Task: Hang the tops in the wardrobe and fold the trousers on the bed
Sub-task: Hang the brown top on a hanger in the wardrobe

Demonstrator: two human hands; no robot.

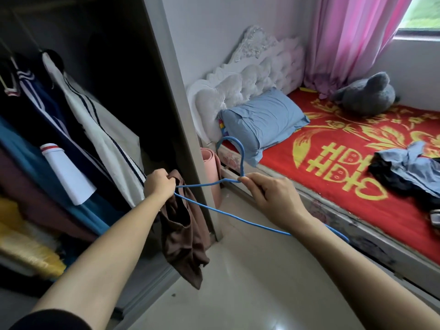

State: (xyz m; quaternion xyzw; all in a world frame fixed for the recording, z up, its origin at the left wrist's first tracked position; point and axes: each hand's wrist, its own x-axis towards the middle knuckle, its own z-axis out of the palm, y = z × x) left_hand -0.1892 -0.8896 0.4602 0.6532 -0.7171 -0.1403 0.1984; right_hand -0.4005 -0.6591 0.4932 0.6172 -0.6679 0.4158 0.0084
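Holding a thin blue wire hanger (214,206) out in front, the right hand (269,198) pinches it with thumb and finger just under the hook. Its other fingers are curled in. The left hand (158,184) is closed tight round a soft brown top (183,234) and round one end of the hanger too. The brown top hangs down from that fist over the pale shiny floor (250,282), just in front of the grey side wall of the open wardrobe (166,91).

Inside the wardrobe hang a white top with dark stripes (100,125) and other blue and dark clothes. A rolled pink mat (210,167) stands between the wardrobe and the bed.

On the bed's red cover with gold flowers (333,167) lies a messy pile of blue and dark clothes (404,172). Further back there is a light blue pillow (262,122) against the puffy white headboard (257,67). A grey soft toy (366,96) sits near the pink curtain (345,39).
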